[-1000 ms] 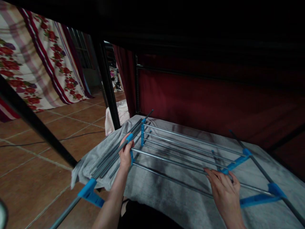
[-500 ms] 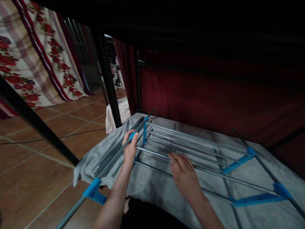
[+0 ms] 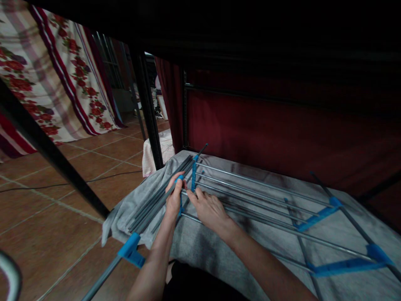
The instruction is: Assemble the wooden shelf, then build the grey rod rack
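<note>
My left hand (image 3: pixel 173 196) is closed around a blue plastic connector (image 3: pixel 179 178) on a grey pole, at the left end of a rack of metal rods (image 3: pixel 263 184). Beside it, my right hand (image 3: pixel 208 205) reaches over the rods, its fingertips at the rod end by the left hand; what they grip, if anything, is hidden. Blue brackets (image 3: pixel 344 266) join the rods to grey poles on the right. Another blue bracket (image 3: pixel 131 249) sits on the pole at lower left. Several loose grey tubes (image 3: pixel 156 194) lie left of my left hand.
Grey cloth (image 3: pixel 219 259) lies under the rack. A black metal post (image 3: pixel 148 108) and a slanting black bar (image 3: pixel 56 154) stand on the left. Dark red fabric (image 3: pixel 266 129) hangs behind. A cable (image 3: pixel 72 184) crosses the tiled floor.
My right hand has moved left along the rods to beside my left hand. My left hand keeps its hold on the connector. The view has shifted slightly.
</note>
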`<state>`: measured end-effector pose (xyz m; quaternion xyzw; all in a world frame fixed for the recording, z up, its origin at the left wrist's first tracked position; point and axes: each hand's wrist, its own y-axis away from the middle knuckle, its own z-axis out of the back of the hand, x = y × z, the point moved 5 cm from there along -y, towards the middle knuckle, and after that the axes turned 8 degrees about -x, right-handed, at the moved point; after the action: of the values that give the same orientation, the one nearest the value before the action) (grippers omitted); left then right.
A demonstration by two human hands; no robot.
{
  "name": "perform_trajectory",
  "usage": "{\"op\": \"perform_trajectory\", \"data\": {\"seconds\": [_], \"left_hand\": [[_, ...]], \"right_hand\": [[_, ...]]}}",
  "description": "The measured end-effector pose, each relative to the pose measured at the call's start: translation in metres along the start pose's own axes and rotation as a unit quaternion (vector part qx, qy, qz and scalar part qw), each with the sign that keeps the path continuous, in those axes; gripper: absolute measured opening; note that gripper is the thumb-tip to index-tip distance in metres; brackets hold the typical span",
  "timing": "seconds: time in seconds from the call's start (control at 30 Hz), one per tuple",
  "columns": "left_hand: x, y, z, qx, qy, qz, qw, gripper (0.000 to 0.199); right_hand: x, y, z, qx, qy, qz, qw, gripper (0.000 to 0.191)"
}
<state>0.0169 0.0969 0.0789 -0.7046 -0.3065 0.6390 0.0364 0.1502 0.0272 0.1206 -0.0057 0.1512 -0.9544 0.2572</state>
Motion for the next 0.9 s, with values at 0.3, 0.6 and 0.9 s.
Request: {"op": "perform_trajectory", "data": {"seconds": [0.3,0.6,0.9], "left_hand": [[0.017,0.002,0.009,0.007,0.043,0.009,0.999,0.045],[0.038,0.016,0.015,-0.047,0.021,0.02,0.998,0.034],[0.045,0.014,0.019,-0.067,0.008,0.028,0.997,0.024]], "right_hand": [[-0.01,-0.011,0.005,-0.005,-0.036,-0.06,0.998,0.041],[-0.01,-0.012,0.003,-0.015,-0.02,-0.031,0.999,0.041],[-0.011,-0.012,-0.001,0.0,-0.029,-0.031,0.999,0.045]]}}
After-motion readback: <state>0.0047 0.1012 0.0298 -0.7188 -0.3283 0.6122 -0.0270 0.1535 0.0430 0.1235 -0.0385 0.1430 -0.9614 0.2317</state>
